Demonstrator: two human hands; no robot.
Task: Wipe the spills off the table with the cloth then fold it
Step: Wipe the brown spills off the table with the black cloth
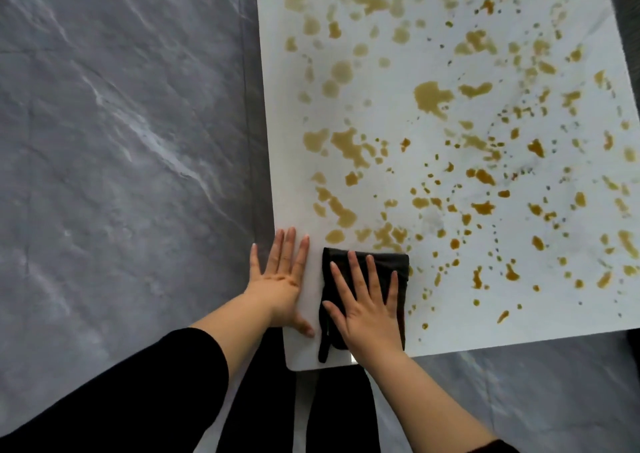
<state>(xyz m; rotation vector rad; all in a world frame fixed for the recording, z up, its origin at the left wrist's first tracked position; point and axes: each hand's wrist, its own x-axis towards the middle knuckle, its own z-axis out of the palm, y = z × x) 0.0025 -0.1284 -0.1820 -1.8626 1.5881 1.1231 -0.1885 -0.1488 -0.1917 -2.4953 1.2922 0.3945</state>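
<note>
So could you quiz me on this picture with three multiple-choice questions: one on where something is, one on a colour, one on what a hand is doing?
1. Where on the table does the cloth lie?
A) at the near corner
B) in the middle
C) at the far edge

2. What colour are the spills?
A) blue
B) yellowish brown
C) red

3. How does the right hand meet the cloth?
A) clenched round it
B) flat on it, fingers spread
C) lifted clear of it

Answers:
1 A: the cloth sits by the corner closest to the person, beside the left hand.
2 B: yellowish-brown blotches dot the white top.
3 B: its straight, spread fingers lie on the cloth.
</note>
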